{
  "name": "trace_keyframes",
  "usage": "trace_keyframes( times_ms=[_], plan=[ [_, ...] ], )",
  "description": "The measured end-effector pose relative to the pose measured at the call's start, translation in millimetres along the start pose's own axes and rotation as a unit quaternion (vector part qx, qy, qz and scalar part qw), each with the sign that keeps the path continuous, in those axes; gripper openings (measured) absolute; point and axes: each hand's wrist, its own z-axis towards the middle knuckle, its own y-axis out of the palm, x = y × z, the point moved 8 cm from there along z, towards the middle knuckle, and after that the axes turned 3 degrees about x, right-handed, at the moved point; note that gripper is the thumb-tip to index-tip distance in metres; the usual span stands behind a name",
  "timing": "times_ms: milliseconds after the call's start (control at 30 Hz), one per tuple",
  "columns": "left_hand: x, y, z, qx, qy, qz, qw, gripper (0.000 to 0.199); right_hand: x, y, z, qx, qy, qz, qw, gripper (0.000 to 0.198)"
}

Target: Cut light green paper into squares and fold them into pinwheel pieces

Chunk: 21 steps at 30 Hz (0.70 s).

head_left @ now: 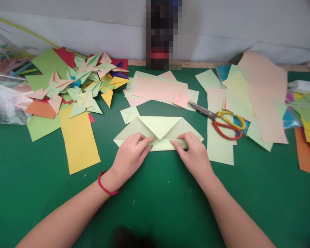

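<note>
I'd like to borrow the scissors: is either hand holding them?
No, the scissors lie untouched on the right, while the left hand and right hand both hold the folded pale green paper.

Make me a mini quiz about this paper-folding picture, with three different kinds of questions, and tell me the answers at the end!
1. Pick one: which two bright colours are on the scissors?
A) blue and green
B) red and yellow
C) purple and white

2. True or false: a red bracelet is worn on the left wrist.

3. Fill in the blank: the left hand and the right hand both touch a pale green piece of folded ____.

Key:
1. B
2. True
3. paper
</note>
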Motion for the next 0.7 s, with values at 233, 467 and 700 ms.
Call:
trace_keyframes(
  times_ms=[233, 467, 700],
  plan=[
    [2.9, -4.7, -1.2, 0.03, -0.018, 0.07, 0.997, 0.028, 0.2, 1.3, 0.2, -0.006, 0.001, -0.004, 1.0, 0.018],
    [35.0, 4.1, -10.3, 0.02, 0.13, 0.144, 0.981, 0.037, -0.2, 1.7, 0.6, 0.0, -0.004, -0.015, 1.0, 0.018],
    [35.8, 23.4, -17.0, -0.024, 0.11, 0.146, 0.983, 0.046, -1.0, 1.5, 0.6, 0.009, -0.013, -0.022, 1.0, 0.019]
  ],
)
